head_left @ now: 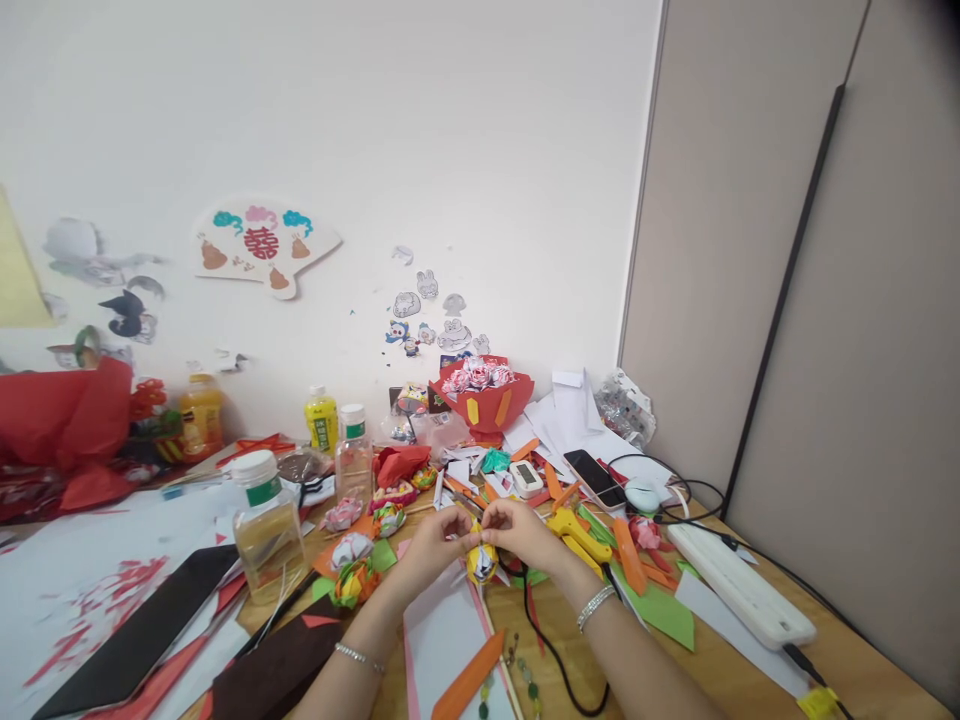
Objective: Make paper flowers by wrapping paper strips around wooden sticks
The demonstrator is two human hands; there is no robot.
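Observation:
Both hands meet over the middle of the table, pinching a small yellow and white paper flower (pixel 482 567). My left hand (pixel 442 538) has its thumb and fingertips closed on the upper edge of the flower. From the other side, my right hand (pixel 516 528) pinches the same edge. The flower hangs below the fingertips, its folded petals partly hidden by them. Under it lies a white sheet with a pink edge (pixel 442 640), and an orange paper strip (pixel 471 675) rests on that sheet. A yellow glue gun (pixel 581 535) lies just right of my right hand.
Paper flowers (pixel 354 582) and two clear jars (pixel 264 545) stand left of the hands. At the back is a red paper bouquet (pixel 484 405). To the right lie a phone (pixel 595 480), a white power strip (pixel 739 585) and black cables (pixel 551 650).

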